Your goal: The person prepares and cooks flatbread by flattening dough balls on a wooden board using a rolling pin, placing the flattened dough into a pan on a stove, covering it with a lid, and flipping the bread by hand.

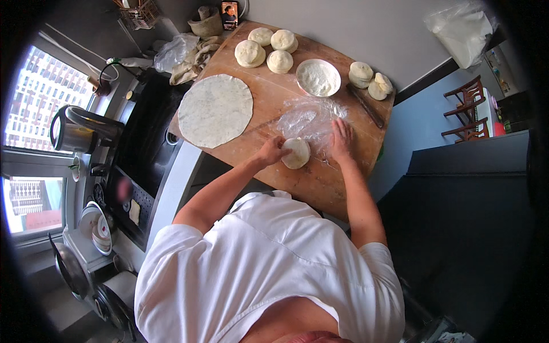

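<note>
My left hand (273, 151) holds the left edge of a small round of dough (297, 154) between thumb and fingers, near the front of the wooden board (266, 94). To its right, my right hand (342, 138) rests with fingers extended on the right edge of a crumpled sheet of clear plastic film (306, 122). A large, thin, rolled-out sheet of dough (215, 110) lies flat at the board's left. Behind the film stands a white bowl of flour (318, 78).
Several thick dough rounds (248, 53) stand at the back of the board, with more dough pieces (361, 73) at the back right. A dark rolling pin (365, 106) lies along the right side. Left of the board are a black sink (146, 124), a cloth (198, 60) and a stone mortar (206, 25).
</note>
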### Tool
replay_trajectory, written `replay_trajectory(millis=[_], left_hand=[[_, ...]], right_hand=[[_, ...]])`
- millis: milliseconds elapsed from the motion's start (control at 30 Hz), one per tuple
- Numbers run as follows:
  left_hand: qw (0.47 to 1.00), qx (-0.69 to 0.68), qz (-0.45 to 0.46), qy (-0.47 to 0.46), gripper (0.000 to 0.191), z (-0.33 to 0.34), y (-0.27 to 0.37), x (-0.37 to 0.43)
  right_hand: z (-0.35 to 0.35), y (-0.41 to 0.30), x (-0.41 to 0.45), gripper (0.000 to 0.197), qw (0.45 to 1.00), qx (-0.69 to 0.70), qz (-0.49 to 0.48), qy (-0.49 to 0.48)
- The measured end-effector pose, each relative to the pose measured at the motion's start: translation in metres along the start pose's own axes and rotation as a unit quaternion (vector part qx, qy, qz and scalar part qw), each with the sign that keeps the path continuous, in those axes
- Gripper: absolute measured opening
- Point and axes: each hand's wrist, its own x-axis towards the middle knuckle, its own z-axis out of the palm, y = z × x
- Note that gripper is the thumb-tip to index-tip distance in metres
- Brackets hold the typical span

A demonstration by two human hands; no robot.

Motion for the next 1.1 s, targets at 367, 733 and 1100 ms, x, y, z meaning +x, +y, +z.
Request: replay_trajectory(millis=[367,733,1100], left_hand=[[0.967,-0.231,0.099,0.046,0.025,-0.041,0.024,-0.05],[0.833,0.287,0.466,0.081,0.04,0.005,0.024,-0.035],[0.824,0.508,0.232,0.094,0.083,0.033,0.017,0.056]], right_hand=[[0.011,-0.103,0.024,0.047,0.975,0.081,-0.132,-0.159],[-0.012,-0.092,0.028,0.064,0.348,0.784,0.479,-0.185],[-0.055,-0.046,0.021,0.045,0.425,0.789,0.442,-0.028]])
